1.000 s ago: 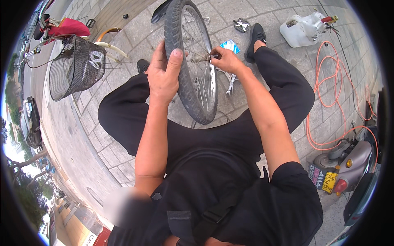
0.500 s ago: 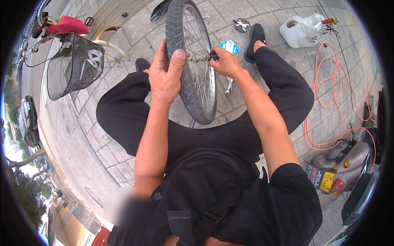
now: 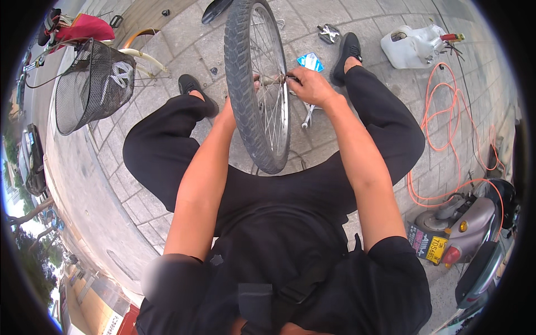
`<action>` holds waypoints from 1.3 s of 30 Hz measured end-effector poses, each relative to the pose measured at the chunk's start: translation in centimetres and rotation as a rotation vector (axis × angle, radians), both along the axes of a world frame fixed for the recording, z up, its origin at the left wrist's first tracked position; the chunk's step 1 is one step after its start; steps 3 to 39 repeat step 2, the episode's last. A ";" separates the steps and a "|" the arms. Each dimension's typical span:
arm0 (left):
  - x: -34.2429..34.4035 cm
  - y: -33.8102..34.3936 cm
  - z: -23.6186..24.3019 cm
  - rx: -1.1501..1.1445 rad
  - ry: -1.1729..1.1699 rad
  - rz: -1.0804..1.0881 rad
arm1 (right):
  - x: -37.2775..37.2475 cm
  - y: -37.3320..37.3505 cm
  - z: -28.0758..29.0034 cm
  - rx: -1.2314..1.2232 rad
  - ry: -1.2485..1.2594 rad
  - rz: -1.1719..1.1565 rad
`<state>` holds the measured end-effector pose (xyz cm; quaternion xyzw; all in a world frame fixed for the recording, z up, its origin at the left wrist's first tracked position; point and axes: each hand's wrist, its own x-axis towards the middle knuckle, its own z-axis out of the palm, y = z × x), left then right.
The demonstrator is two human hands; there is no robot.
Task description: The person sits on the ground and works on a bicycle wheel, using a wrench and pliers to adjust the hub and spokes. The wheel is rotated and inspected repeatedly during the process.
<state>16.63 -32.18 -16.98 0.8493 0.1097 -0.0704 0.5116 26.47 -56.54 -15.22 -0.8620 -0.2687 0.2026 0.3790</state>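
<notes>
A bicycle wheel [image 3: 237,72] with a knobby black tire stands upright between my legs, off any frame. Its hub [image 3: 271,80] sits level with my hands. My right hand [image 3: 312,86] is closed at the hub's right side, thumb and fingers pinching the dark end of the axle. On the wheel's left side, my left hand [image 3: 226,115] reaches behind the tire. Only a fingertip of it shows through the spokes near the hub, so its grip is hidden. A wrench [image 3: 307,116] lies on the paving below my right hand, and a blue-and-white packet [image 3: 310,62] lies beyond it.
A pedal [image 3: 329,34] and a cut-open white jug [image 3: 410,47] lie at the far right. An orange hose [image 3: 427,111] coils beside a parked scooter [image 3: 469,223]. At left stands a bicycle with a black mesh basket [image 3: 95,89]. A curb [image 3: 84,184] runs along the left.
My left hand has gone from the tire's near face to behind the wheel, toward the hub. My right hand stays at the axle end. My left foot has shifted into fuller view.
</notes>
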 end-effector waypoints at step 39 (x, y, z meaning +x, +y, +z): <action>0.1 -0.4 -0.8 -0.171 0.089 0.063 | 0.6 -0.6 -0.2 -0.057 0.016 0.063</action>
